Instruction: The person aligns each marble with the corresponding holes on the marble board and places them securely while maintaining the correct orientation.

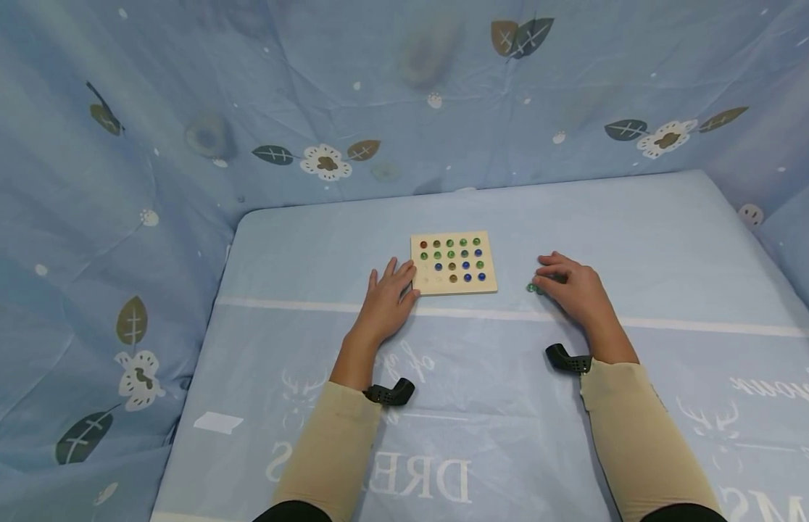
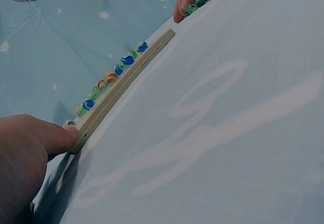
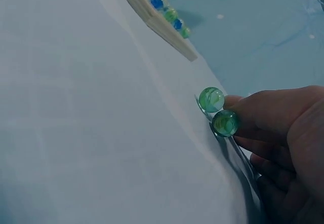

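Observation:
A pale wooden board (image 1: pixel 454 293) with rows of coloured glass marbles lies flat on the table; a few hollows at its near left hold no marble. My left hand (image 1: pixel 386 301) rests at the board's left side, fingers stretched along the edge and thumb touching the near corner. Off to the board's right, my right hand (image 1: pixel 576 290) is low over the cloth with bent fingers apart from the thumb. Two green marbles, one lighter (image 3: pixel 211 99) and one darker (image 3: pixel 226 123), sit side by side against its thumb. The inside of this hand is partly hidden.
A light blue printed cloth (image 1: pixel 509 406) covers the table. Patterned blue fabric (image 1: pixel 404 101) hangs behind it and on the sides. A white patch (image 1: pixel 218 423) is at the front left. Each wrist wears a black camera mount (image 1: pixel 394 392).

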The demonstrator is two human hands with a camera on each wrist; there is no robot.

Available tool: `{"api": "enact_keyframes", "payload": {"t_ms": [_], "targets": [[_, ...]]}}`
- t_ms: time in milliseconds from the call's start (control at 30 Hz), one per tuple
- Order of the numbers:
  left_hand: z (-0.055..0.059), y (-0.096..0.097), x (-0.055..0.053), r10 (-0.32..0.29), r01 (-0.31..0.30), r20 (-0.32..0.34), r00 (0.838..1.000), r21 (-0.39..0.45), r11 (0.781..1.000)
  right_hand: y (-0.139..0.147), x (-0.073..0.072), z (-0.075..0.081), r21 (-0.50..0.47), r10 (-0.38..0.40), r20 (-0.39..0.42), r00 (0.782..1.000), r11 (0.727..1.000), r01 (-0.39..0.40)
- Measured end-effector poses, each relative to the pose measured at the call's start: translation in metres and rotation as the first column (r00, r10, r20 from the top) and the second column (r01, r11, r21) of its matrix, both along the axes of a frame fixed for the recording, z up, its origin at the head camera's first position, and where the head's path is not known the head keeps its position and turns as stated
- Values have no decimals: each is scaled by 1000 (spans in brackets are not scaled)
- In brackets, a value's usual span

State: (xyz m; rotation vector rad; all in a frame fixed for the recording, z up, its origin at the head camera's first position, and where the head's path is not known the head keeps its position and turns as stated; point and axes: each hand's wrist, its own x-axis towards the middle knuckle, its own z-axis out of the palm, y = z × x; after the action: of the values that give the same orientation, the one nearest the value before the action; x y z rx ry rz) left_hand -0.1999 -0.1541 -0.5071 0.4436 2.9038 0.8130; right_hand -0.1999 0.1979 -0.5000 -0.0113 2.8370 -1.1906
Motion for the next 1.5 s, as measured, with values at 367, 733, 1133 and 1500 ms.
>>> {"api": "enact_keyframes", "payload": {"t_ms": [367,733,1133,1500], "targets": [[-1,-2,1,-4,4,10,1000,6,1000,-3,2,1,47,4,4,1000,999,-5],[-6,-3,2,2,-2,21,1000,3,1000,-5,3,-1,63,-10,10,1000,998,9],[-7,-1,6,-15,15,44,999,14,1000,-4,4,1,21,-44,-34,998,999,45],[1,-2,0,-27,27,13,1000,-4,1000,-50,-10,23,-59,35,-138,990,997,-44]]}}
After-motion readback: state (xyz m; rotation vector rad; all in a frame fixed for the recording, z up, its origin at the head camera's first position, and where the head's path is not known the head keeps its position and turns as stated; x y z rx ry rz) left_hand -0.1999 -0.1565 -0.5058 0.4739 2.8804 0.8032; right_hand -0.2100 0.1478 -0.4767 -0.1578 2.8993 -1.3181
